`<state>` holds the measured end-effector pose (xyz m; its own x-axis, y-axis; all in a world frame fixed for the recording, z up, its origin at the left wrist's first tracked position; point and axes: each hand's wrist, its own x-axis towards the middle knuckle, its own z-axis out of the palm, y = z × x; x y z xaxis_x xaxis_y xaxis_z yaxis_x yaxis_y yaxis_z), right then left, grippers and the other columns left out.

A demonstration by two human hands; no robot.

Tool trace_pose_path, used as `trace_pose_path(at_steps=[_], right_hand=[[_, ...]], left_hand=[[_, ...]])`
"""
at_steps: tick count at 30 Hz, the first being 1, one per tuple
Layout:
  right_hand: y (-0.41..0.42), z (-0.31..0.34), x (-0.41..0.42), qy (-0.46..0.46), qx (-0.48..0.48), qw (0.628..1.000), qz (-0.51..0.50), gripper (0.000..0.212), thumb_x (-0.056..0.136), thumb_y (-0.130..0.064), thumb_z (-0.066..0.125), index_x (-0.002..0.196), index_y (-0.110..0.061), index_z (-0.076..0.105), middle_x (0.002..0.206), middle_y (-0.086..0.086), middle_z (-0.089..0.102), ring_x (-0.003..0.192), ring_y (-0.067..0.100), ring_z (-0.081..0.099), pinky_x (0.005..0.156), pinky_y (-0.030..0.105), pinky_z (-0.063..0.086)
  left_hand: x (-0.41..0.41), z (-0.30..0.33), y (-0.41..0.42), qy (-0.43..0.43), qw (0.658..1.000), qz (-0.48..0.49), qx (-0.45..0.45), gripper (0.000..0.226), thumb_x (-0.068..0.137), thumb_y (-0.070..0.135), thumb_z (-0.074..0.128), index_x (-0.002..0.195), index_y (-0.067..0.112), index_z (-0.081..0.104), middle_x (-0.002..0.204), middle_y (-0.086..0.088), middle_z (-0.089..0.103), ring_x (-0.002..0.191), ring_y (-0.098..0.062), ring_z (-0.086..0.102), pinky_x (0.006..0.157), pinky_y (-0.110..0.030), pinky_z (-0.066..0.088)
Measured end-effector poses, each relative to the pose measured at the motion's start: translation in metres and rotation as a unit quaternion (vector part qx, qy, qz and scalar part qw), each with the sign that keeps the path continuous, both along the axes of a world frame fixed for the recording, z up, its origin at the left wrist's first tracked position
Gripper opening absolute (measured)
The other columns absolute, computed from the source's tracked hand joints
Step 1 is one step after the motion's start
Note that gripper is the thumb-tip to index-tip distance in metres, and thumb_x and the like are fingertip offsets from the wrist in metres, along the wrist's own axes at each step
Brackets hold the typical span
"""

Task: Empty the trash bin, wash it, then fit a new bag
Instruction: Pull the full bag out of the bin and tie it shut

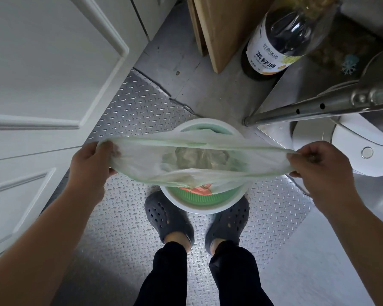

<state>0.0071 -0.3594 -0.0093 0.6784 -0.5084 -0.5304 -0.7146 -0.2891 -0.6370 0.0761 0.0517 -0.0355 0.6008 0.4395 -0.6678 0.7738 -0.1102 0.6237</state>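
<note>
At nine o'clock we record a white panelled door (pixel 42 85), no markings on it. The left hand (pixel 91 166) sits just right of it, forearm rising from seven o'clock, back of the hand toward us; its fingers are curled round the left end of the pale green trash bag (pixel 197 160), thumb on top of the film.

The bag is stretched wide between both hands and held over the round trash bin (pixel 199 205) at centre. The bin has a white rim and a green ribbed inner wall, and it stands on the checker-plate floor (pixel 124 228) just ahead of two dark perforated clogs (pixel 166 219). Crumpled waste shows through the film — one orange-red scrap at the bag's lower edge, its print unreadable.

At one o'clock a dark bottle (pixel 281 38) stands beside leaning wooden boards (pixel 217 29). Its white label reads 菜籽油 in large characters; the smaller line above it we cannot read with confidence.

The right hand (pixel 318 164), forearm entering from five o'clock, pinches the bag's right end — fingers bent, knuckles up. At three o'clock a metal tube (pixel 296 112) with small holes crosses above a white appliance (pixel 352 151) bearing a round button.
</note>
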Motion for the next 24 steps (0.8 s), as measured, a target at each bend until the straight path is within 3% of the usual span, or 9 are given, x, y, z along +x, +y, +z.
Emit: trace_pose_path(at_steps=[3, 6, 9, 10, 12, 17, 19, 21, 24], right_hand=[[-0.006, -0.006, -0.013, -0.060, 0.181, 0.972, -0.135, 0.020, 0.077, -0.050, 0.069, 0.084, -0.031, 0.065, 0.085, -0.011, 0.071, 0.076, 0.018, 0.073, 0.063, 0.036, 0.060], [-0.001, -0.028, -0.039, 0.002, 0.237, 0.938, -0.252, 0.028, 0.094, -0.036, 0.050, 0.091, -0.013, 0.066, 0.078, 0.003, 0.072, 0.069, 0.028, 0.070, 0.067, 0.036, 0.061], [0.014, -0.052, -0.061, 0.118, 0.129, 0.984, -0.015, 0.018, 0.091, -0.007, 0.054, 0.106, -0.011, 0.063, 0.100, 0.005, 0.073, 0.086, 0.025, 0.069, 0.073, 0.039, 0.059], [0.018, -0.057, -0.062, 0.146, 0.100, 0.979, 0.097, 0.027, 0.089, -0.012, 0.063, 0.115, -0.019, 0.059, 0.112, -0.001, 0.068, 0.095, 0.017, 0.067, 0.075, 0.037, 0.059], [0.020, -0.064, -0.056, 0.166, 0.088, 0.955, 0.230, 0.059, 0.076, -0.035, 0.080, 0.126, -0.035, 0.049, 0.120, -0.020, 0.057, 0.108, 0.004, 0.057, 0.081, 0.024, 0.052], [0.022, -0.073, -0.019, 0.033, 0.136, 0.952, 0.272, 0.105, 0.050, -0.060, 0.090, 0.141, -0.045, 0.037, 0.133, -0.027, 0.051, 0.124, -0.004, 0.049, 0.098, 0.018, 0.046], [0.023, -0.078, -0.005, -0.023, 0.118, 0.953, 0.278, 0.118, 0.045, -0.058, 0.092, 0.145, -0.044, 0.030, 0.146, -0.017, 0.038, 0.137, 0.005, 0.038, 0.109, 0.034, 0.043], [0.025, -0.079, 0.007, -0.043, 0.069, 0.946, 0.313, 0.128, 0.041, -0.064, 0.089, 0.149, -0.041, 0.024, 0.155, -0.007, 0.026, 0.144, 0.013, 0.028, 0.117, 0.046, 0.033], [0.032, -0.076, 0.019, -0.108, 0.044, 0.933, 0.340, 0.127, 0.047, -0.066, 0.084, 0.152, -0.030, 0.024, 0.158, -0.003, 0.021, 0.146, 0.013, 0.025, 0.120, 0.039, 0.028]], left_hand=[[0.000, -0.009, 0.007, 0.024, 0.987, 0.029, -0.158, 0.022, 0.092, 0.040, 0.060, 0.094, 0.021, 0.071, 0.085, 0.005, 0.077, 0.081, -0.014, 0.072, 0.068, -0.031, 0.058], [-0.011, -0.029, 0.017, 0.048, 0.961, 0.126, -0.243, 0.068, 0.086, 0.078, 0.037, 0.118, 0.024, 0.065, 0.116, 0.004, 0.075, 0.106, -0.016, 0.070, 0.087, -0.037, 0.052], [-0.050, -0.044, 0.020, 0.169, 0.961, 0.090, -0.198, 0.041, 0.099, 0.053, 0.044, 0.114, 0.022, 0.064, 0.129, -0.003, 0.066, 0.115, -0.023, 0.061, 0.090, -0.040, 0.050], [-0.062, -0.046, 0.019, 0.215, 0.965, -0.008, -0.153, 0.020, 0.100, 0.034, 0.051, 0.113, 0.025, 0.064, 0.133, -0.004, 0.063, 0.115, -0.024, 0.060, 0.093, -0.042, 0.050], [-0.074, -0.055, 0.014, 0.260, 0.944, -0.172, -0.109, 0.039, 0.093, 0.005, 0.060, 0.122, 0.031, 0.063, 0.142, 0.000, 0.057, 0.115, -0.024, 0.058, 0.101, -0.044, 0.047], [-0.038, -0.068, -0.012, 0.265, 0.931, -0.236, -0.081, 0.055, 0.087, -0.005, 0.059, 0.136, 0.020, 0.053, 0.136, -0.006, 0.058, 0.115, -0.028, 0.058, 0.110, -0.052, 0.037], [-0.022, -0.069, -0.017, 0.247, 0.916, -0.312, -0.042, 0.050, 0.085, -0.005, 0.061, 0.131, 0.014, 0.056, 0.119, -0.009, 0.065, 0.117, -0.030, 0.057, 0.105, -0.046, 0.037], [-0.005, -0.064, -0.017, 0.209, 0.905, -0.356, -0.105, 0.054, 0.080, -0.006, 0.071, 0.126, 0.021, 0.060, 0.117, -0.003, 0.071, 0.121, -0.024, 0.058, 0.110, -0.046, 0.033], [0.016, -0.052, -0.008, 0.160, 0.871, -0.379, -0.269, 0.065, 0.070, 0.008, 0.083, 0.128, 0.026, 0.061, 0.126, 0.001, 0.070, 0.125, -0.018, 0.059, 0.113, -0.045, 0.029]])
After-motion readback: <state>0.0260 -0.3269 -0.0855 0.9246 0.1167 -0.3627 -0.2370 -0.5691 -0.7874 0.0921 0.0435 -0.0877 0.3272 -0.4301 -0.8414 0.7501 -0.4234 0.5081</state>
